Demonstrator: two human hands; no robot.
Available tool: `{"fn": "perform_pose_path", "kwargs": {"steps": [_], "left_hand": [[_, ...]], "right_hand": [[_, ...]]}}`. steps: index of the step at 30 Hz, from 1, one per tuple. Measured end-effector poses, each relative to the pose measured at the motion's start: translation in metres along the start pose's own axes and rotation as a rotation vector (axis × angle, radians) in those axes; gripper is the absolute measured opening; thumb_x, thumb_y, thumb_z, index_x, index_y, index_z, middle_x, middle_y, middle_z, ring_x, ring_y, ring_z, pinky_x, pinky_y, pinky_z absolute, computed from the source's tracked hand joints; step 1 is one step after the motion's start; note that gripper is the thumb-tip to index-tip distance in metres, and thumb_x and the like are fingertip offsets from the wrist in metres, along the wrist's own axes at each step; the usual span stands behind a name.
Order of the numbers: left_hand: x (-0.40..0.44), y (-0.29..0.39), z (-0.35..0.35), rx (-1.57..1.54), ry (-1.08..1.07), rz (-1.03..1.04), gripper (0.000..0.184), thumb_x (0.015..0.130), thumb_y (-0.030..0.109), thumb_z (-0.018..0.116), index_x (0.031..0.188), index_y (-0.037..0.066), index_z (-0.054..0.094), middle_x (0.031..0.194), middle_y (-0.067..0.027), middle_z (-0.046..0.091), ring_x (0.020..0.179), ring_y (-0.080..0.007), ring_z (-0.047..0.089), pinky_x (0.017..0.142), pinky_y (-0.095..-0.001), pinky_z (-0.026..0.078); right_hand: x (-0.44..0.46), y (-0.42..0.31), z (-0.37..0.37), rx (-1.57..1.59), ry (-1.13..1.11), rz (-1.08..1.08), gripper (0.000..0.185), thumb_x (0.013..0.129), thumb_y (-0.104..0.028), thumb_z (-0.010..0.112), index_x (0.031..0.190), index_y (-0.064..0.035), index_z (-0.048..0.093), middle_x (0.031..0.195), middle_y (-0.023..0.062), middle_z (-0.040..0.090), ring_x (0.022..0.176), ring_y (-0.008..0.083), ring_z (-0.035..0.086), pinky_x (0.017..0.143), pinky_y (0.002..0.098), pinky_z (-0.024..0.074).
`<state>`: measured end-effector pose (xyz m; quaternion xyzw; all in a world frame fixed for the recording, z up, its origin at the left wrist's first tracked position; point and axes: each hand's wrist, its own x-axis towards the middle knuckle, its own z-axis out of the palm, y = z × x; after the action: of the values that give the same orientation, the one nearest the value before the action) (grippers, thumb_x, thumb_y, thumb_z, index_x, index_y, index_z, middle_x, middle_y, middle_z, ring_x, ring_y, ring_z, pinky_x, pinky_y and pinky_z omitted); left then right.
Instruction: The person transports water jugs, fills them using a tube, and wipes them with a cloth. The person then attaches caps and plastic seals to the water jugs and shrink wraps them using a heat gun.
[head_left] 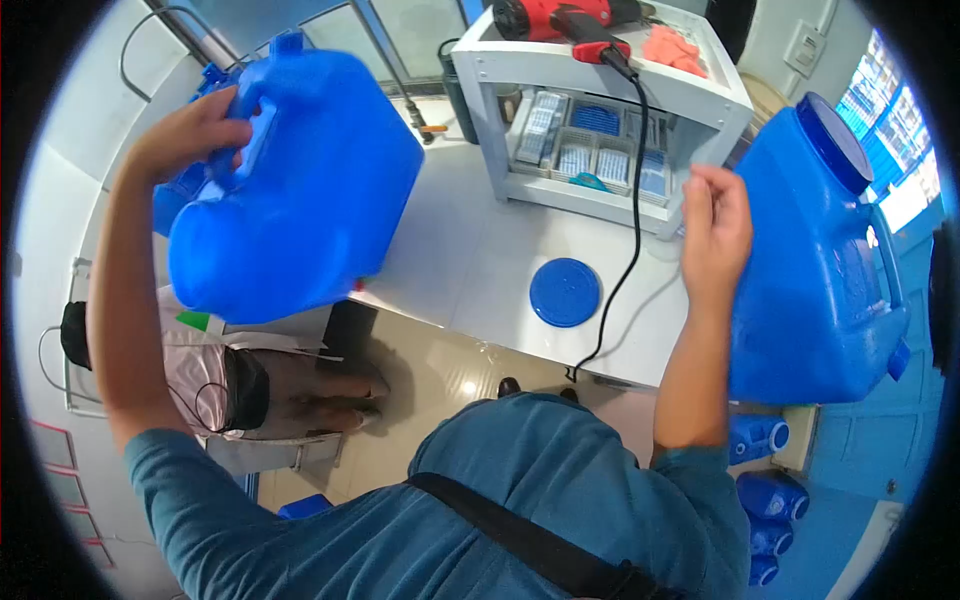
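My left hand [205, 135] is closed around the handle of a large blue plastic jug [320, 170]. The jug is tilted over the left end of the white table, its wide round mouth facing down to the left. My right hand [716, 225] is loosely curled, with nothing seen in it. It is raised beside a second blue jug [800, 280], which stands upright at the right with its lid on; whether they touch I cannot tell. A round blue lid [565, 292] lies on the table between my hands.
A white shelf unit [495, 130] stands at the back of the table [450, 260], with baskets [575, 150] inside and a red heat gun [550, 18] on top. Its black cable [637, 210] hangs across the table. More blue jugs [770, 495] are at lower right. A person [240, 385] is at the left.
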<state>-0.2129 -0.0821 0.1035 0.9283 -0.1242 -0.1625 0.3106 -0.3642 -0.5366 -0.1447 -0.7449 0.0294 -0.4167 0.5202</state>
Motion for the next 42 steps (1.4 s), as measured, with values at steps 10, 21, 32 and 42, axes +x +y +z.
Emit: {"fn": "perform_pose_path", "kwargs": {"steps": [10,21,32,42], "left_hand": [[0.005,0.003,0.049,1.018,0.195,0.556,0.028,0.079,0.003,0.061,0.106,0.008,0.059,0.113,-0.0127,0.062,0.117,-0.0342,0.055,0.099,-0.04,0.045],[0.032,-0.012,0.052,1.304,0.396,0.793,0.029,0.084,0.01,0.06,0.113,0.014,0.059,0.122,-0.0088,0.059,0.117,-0.0304,0.056,0.101,-0.0424,0.045],[-0.038,-0.021,0.135,0.552,0.617,0.824,0.045,0.084,0.013,0.075,0.125,0.003,0.059,0.123,-0.014,0.063,0.112,-0.0297,0.06,0.099,-0.0378,0.045],[0.002,-0.049,0.171,0.43,1.176,0.731,0.082,0.073,0.032,0.089,0.138,0.004,0.047,0.107,-0.0097,0.055,0.096,-0.0226,0.055,0.092,-0.0379,0.047]], "right_hand": [[0.085,0.163,0.066,-0.915,-0.536,0.056,0.025,0.088,-0.005,0.055,0.107,-0.0036,0.07,0.111,0.0203,0.069,0.104,0.0383,0.066,0.085,0.0432,0.0542],[0.095,0.173,0.079,-1.339,-0.787,0.222,0.03,0.093,-0.015,0.05,0.108,-0.0074,0.075,0.117,0.0161,0.07,0.108,0.0322,0.068,0.087,0.0416,0.0558],[0.094,0.193,0.083,-1.27,-0.642,0.274,0.029,0.094,-0.017,0.05,0.105,-0.0091,0.076,0.112,0.0164,0.071,0.103,0.0341,0.07,0.085,0.0428,0.057],[0.026,0.056,0.008,-0.227,-0.187,0.279,0.027,0.092,-0.013,0.063,0.115,0.0004,0.062,0.101,0.0197,0.072,0.078,0.0222,0.07,0.067,0.036,0.0541]]}}
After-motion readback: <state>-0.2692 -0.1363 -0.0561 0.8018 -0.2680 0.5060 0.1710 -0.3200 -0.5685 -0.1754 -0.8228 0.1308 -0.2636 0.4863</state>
